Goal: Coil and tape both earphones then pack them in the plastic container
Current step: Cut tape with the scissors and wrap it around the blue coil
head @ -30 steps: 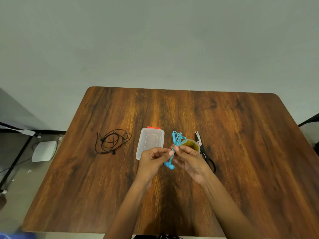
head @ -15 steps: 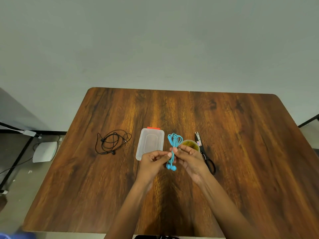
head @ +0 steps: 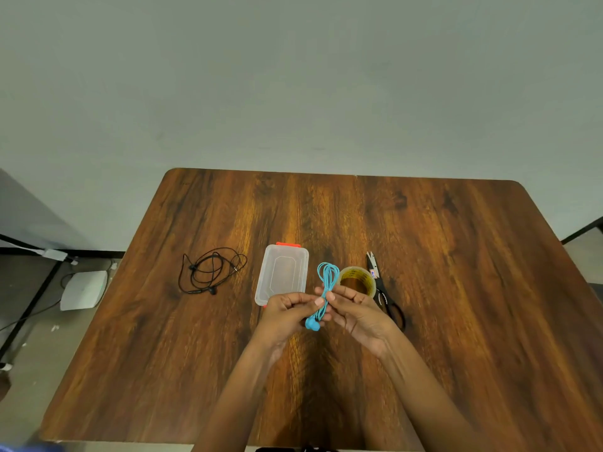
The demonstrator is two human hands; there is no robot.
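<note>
Both hands hold the blue earphones [head: 327, 278], folded into a long narrow bundle, above the table's middle. My left hand [head: 288, 313] and my right hand [head: 354, 309] pinch the bundle at its waist from either side. Its loops stick up away from me and the two earbuds hang below the fingers. The black earphones [head: 210, 270] lie in a loose coil on the table to the left. A clear plastic container [head: 283, 272] with a red clasp lies closed just left of my hands.
A roll of yellowish tape [head: 357, 280] sits on the wooden table [head: 456, 288] right behind my right hand. Black-handled scissors [head: 381, 290] lie to its right. A white device rests on the floor [head: 83, 290] at the left.
The blue bundle has tilted slightly, its loops moving a little right and its earbuds a little left. Both hands keep their pinch on it and have barely shifted.
</note>
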